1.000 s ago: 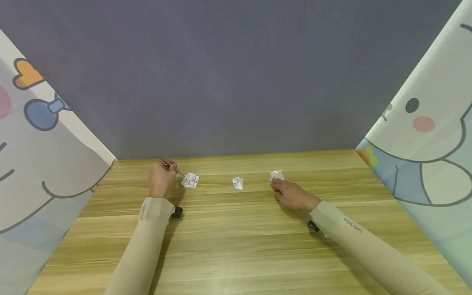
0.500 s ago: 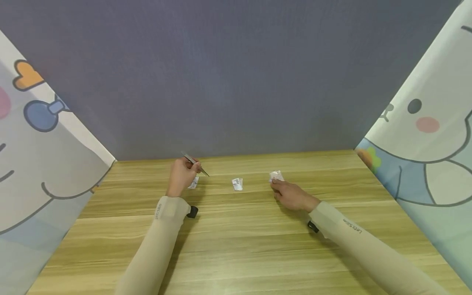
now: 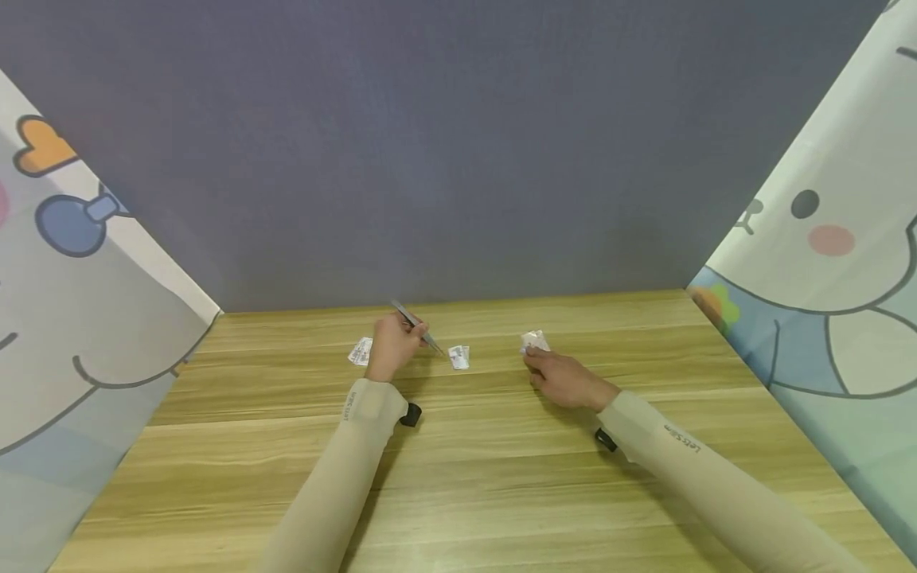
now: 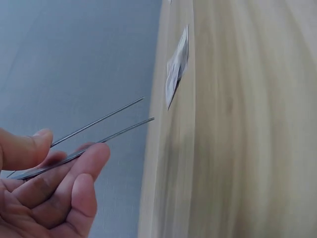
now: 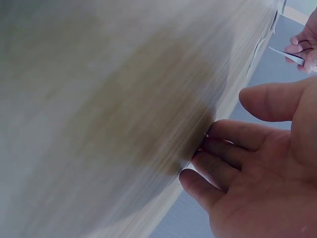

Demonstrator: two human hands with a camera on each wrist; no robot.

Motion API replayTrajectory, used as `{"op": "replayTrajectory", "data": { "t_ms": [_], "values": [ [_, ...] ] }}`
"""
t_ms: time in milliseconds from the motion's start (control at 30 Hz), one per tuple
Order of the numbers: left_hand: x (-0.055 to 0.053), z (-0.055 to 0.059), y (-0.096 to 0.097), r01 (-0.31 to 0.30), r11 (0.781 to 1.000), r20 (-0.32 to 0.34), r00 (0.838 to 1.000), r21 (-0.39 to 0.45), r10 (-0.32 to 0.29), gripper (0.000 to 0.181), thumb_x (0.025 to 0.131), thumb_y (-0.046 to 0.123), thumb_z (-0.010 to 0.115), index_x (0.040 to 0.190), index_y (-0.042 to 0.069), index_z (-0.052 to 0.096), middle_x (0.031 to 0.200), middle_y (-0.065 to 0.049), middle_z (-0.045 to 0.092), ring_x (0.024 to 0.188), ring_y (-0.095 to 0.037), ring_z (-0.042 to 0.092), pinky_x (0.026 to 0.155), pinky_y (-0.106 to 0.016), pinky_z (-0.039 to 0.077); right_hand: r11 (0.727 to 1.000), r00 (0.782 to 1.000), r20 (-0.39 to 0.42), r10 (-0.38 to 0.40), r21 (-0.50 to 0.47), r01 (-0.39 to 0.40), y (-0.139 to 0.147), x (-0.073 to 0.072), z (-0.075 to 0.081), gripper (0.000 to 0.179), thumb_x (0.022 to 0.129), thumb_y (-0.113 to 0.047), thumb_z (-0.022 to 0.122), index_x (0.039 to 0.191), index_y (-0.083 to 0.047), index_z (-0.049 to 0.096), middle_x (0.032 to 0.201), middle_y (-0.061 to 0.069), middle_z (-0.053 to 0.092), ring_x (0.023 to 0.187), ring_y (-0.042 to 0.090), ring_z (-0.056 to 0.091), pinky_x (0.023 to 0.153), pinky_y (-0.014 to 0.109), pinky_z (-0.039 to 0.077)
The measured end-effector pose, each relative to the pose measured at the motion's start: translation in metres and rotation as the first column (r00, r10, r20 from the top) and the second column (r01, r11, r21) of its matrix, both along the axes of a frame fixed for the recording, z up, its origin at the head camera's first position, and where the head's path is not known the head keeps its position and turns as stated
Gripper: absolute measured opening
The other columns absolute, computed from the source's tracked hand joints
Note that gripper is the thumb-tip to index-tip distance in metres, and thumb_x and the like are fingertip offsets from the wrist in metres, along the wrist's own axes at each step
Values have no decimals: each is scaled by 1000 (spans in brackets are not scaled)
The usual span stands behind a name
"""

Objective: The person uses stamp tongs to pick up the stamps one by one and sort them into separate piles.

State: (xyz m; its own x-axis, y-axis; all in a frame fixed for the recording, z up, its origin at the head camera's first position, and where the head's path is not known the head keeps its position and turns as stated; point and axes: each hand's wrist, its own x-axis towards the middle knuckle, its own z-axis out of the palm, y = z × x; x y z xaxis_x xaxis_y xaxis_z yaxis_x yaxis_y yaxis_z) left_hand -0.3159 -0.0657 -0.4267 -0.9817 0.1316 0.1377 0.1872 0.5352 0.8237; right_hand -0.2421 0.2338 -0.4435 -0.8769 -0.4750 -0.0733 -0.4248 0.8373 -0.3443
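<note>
A pair of metal tweezers (image 3: 415,325) is pinched between the thumb and fingers of my left hand (image 3: 394,345). In the left wrist view the prongs of the tweezers (image 4: 126,130) stand apart with nothing between them. Their tips are just left of a small middle pile of white printed slips (image 3: 458,357) lying on the table. My right hand (image 3: 569,380) rests its fingertips at the near edge of a whitish packet (image 3: 536,341) on the right. In the right wrist view that hand (image 5: 262,163) has its fingers extended down to the tabletop and its thumb held apart.
A larger fanned pile of white printed slips (image 3: 360,352) lies left of my left hand, partly hidden by it. The wood-grain table (image 3: 458,477) ends at a grey back panel (image 3: 458,159). Cartoon-printed side panels (image 3: 809,318) stand at both sides.
My left hand has carried the tweezers rightward, from beside the left pile of slips to the middle pile. My right hand has stayed at the packet.
</note>
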Motion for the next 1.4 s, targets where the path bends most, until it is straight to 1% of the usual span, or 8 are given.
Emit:
{"op": "replayTrajectory", "data": {
  "t_ms": [233, 467, 600, 767, 900, 1000, 1133, 1400],
  "values": [
    [2, -6, 11, 18, 1000, 75, 997, 0, -18, 14, 92, 14, 64, 93, 0, 67, 77, -9, 68, 69, -27, 68, 48, -28, 47, 1000, 1000, 8, -9, -8, 9, 0, 0, -1, 46, 101, -14, 44, 140, 9, 37, 147, 24, 30, 134, 38, 30, 106, 49, 27],
    [4, -6, 15, 11, 997, 115, 993, -76, -3, 19, 93, 22, 64, 95, 3, 67, 75, -8, 69, 67, -24, 67, 44, -27, 36, 1000, 1000, 15, -14, 1, 14, 0, 0, -1, 46, 101, -14, 44, 140, 9, 36, 147, 24, 29, 134, 38, 30, 106, 49, 27],
    [5, -5, 16, 13, 996, 116, 993, -90, -3, 20, 93, 23, 64, 96, 3, 67, 72, -6, 69, 66, -24, 67, 42, -26, 33, 1000, 1000, 21, -15, 0, 15, -1, 0, 0, 46, 101, -14, 43, 140, 8, 36, 148, 24, 29, 134, 38, 29, 106, 50, 27],
    [5, -3, 17, 26, 998, 111, 994, -65, -19, 20, 93, 21, 64, 96, 1, 67, 69, -5, 68, 66, -24, 68, 44, -27, 38, 1000, 999, 27, -22, -2, 22, -2, 0, 2, 46, 101, -13, 43, 140, 9, 36, 148, 24, 29, 135, 38, 28, 107, 50, 26],
    [6, -2, 19, 26, 998, 132, 991, -56, -19, 19, 93, 20, 64, 96, 1, 67, 75, -9, 69, 68, -25, 68, 46, -27, 40, 1000, 999, 26, -18, 1, 18, -2, 1, 3, 45, 100, -13, 43, 140, 9, 37, 147, 24, 29, 134, 39, 28, 106, 50, 26],
    [6, -2, 21, 20, 999, 143, 990, -48, -13, 18, 93, 19, 63, 95, 1, 67, 79, -12, 70, 68, -25, 69, 46, -26, 41, 1000, 1000, 25, -14, 2, 14, -2, 1, 3, 46, 100, -13, 44, 139, 10, 37, 147, 24, 29, 134, 39, 29, 106, 50, 27],
    [6, -1, 22, 8, 999, 130, 992, -43, -2, 18, 92, 18, 64, 93, 0, 67, 78, -14, 69, 66, -27, 68, 43, -25, 38, 1000, 1000, 27, -15, 6, 15, -2, 1, 3, 46, 100, -13, 44, 140, 10, 37, 147, 24, 29, 134, 39, 28, 106, 50, 26],
    [8, -2, 28, -33, 999, 97, 995, -15, 34, 14, 92, 15, 64, 89, 1, 67, 71, -10, 67, 64, -27, 68, 42, -25, 40, 1000, 999, 28, -22, 0, 22, -2, 1, 4, 46, 100, -13, 43, 139, 10, 37, 148, 24, 29, 135, 38, 28, 107, 50, 26]
  ]
}}
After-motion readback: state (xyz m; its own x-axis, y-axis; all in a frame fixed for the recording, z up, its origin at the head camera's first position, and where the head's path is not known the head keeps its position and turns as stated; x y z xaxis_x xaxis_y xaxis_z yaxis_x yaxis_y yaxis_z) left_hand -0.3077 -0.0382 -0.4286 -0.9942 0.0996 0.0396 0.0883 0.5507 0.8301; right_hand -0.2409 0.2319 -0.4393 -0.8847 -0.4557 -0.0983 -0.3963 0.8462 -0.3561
